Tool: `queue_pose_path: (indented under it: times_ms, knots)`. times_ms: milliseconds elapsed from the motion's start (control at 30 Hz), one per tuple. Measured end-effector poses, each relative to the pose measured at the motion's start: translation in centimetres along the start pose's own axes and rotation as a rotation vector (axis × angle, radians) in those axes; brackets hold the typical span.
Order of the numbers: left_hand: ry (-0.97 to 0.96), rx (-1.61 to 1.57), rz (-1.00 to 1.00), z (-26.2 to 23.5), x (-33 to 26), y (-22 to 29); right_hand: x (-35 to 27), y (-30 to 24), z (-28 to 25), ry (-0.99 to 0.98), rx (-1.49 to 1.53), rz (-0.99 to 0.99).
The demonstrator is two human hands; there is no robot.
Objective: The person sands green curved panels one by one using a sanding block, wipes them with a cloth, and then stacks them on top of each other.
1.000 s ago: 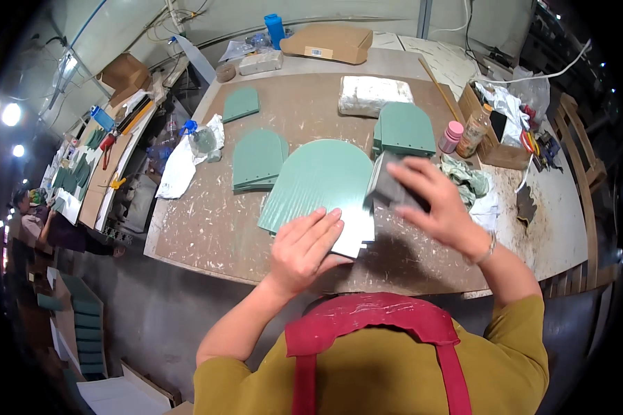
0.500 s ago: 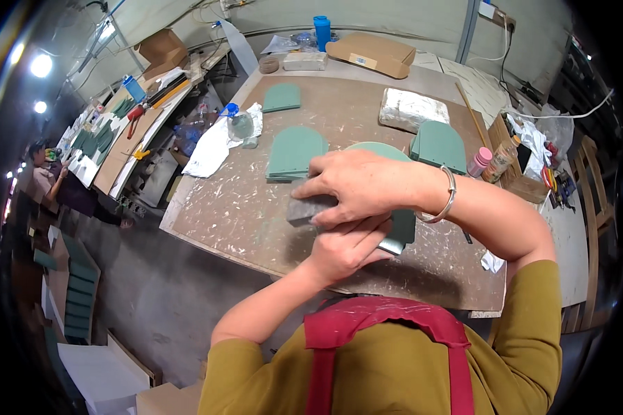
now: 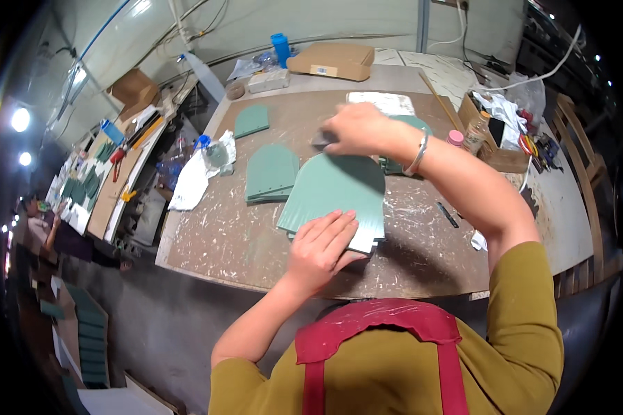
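A large green panel (image 3: 336, 185) with a rounded far end lies in front of me on top of at least one more like it. My left hand (image 3: 317, 250) rests flat on its near part, fingers stretched out and the thumb by the edge. At the rounded end, my right hand (image 3: 364, 130), wearing a bracelet, grips a grey block (image 3: 320, 140) that looks like a sanding block; motion blurs it. Left of the panel is a stack of smaller arched green panels (image 3: 270, 169), with another small stack (image 3: 251, 120) behind. More green panels (image 3: 413, 124) are partly hidden behind my right wrist.
On the brown board (image 3: 214, 238) are a white cloth (image 3: 190, 176), a blue-capped bottle (image 3: 216, 155), a white block (image 3: 387, 102) and a slim dark tool (image 3: 447, 215). A cardboard box (image 3: 331, 62) lies behind. At far left stands another person (image 3: 52, 228).
My hands have moved apart: the right one carried the grey block away to the panel's rounded end, while the left one now lies flat on the panel. The view has shifted too.
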State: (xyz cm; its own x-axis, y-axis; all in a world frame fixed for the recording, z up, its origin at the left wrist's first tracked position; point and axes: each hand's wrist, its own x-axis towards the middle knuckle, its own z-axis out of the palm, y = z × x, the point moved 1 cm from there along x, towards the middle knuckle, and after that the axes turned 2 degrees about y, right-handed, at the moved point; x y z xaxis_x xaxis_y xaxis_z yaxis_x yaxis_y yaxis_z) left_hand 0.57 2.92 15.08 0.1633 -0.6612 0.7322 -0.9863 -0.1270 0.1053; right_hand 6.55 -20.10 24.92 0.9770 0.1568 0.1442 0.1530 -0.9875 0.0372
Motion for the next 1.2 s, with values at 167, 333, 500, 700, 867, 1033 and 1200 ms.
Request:
queue_pose_path:
  times_ms: [167, 333, 500, 700, 867, 1033, 1200]
  knots:
    - [-0.064, 0.037, -0.250, -4.7, 2.6, -3.1, -8.5, 6.9, 2.2, 0.069, 0.137, 0.247]
    - [-0.548, -0.547, -1.016, -4.7, 2.9, -9.8, -17.2, 6.9, 9.2, -0.102, 0.449, 0.412]
    - [-0.483, -0.568, -1.181, -6.1, 6.4, -12.3, -25.5, 6.1, 12.7, 0.022, 0.787, 0.457]
    - [-0.454, -0.785, -1.020, 1.8, 18.9, -11.6, -31.1, 5.1, 16.2, 0.077, 1.150, 0.532]
    - [-0.472, -0.894, -1.094, 17.8, 22.1, -13.4, -33.2, 4.2, 16.9, 0.124, 1.201, 0.548]
    - [-0.640, -0.913, -1.272, 23.0, 21.1, -12.3, -35.1, 4.7, 19.0, 0.189, 1.213, 0.562]
    - [-0.706, -0.121, -0.424, 15.8, 22.4, -11.6, -34.2, 4.3, 17.3, 0.279, 1.269, 0.590]
